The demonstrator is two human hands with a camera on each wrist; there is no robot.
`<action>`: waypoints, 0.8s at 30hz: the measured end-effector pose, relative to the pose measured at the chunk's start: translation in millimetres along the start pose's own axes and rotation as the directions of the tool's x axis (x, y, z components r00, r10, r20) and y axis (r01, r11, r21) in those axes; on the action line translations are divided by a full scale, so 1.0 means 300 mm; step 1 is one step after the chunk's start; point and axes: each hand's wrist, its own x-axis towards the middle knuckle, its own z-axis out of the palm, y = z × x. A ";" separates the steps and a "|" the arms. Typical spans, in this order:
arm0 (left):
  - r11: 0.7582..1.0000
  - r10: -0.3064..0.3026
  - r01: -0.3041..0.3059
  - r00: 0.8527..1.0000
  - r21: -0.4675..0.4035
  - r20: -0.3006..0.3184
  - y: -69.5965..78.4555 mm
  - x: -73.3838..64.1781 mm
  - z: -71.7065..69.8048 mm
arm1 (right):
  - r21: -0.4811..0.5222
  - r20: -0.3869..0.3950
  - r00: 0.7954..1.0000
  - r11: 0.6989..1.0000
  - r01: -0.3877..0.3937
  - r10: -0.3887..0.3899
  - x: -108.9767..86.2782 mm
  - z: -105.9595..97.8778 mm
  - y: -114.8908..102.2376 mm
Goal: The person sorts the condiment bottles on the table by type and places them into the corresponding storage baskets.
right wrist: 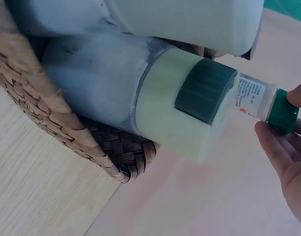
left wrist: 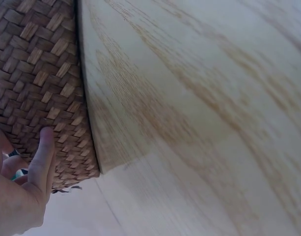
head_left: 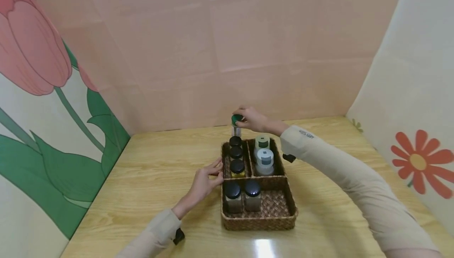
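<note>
My right hand pinches a small clear jar by its green cap, above the far end of the woven basket. The jar has a printed white label and stands upright in the head view. Against the basket's left outer wall rests my left hand, with a finger laid along the weave. Three black-lidded jars line the basket's far left compartment. Its far right one holds a container with a pale green lid and another with a white lid.
Two more black-lidded jars stand at the left of the near compartment, beside its bare woven floor. The basket sits on a light wooden table. A pink backdrop rises behind, with flower-printed panels at both sides.
</note>
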 end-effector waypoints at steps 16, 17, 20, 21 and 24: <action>1.000 0.003 -0.003 1.000 -0.022 0.003 -0.007 0.002 0.011 | -0.001 -0.108 0.992 0.998 0.067 -0.067 -0.035 -0.036 -0.014; 1.000 0.003 -0.003 1.000 -0.019 0.001 -0.007 0.002 0.012 | -0.004 -0.123 0.990 0.997 0.074 -0.074 -0.037 -0.039 -0.016; 1.000 0.008 -0.009 1.000 -0.011 -0.013 -0.004 0.005 0.012 | -0.011 -0.169 0.980 0.994 0.107 -0.107 -0.043 -0.047 -0.020; 1.000 0.012 -0.012 1.000 -0.010 -0.016 -0.004 0.005 0.012 | -0.013 -0.181 0.977 0.993 0.116 -0.116 -0.046 -0.050 -0.023; 1.000 0.011 -0.011 1.000 -0.006 -0.021 -0.004 0.004 0.012 | -0.022 -0.195 0.972 0.992 0.126 -0.128 -0.055 -0.055 -0.029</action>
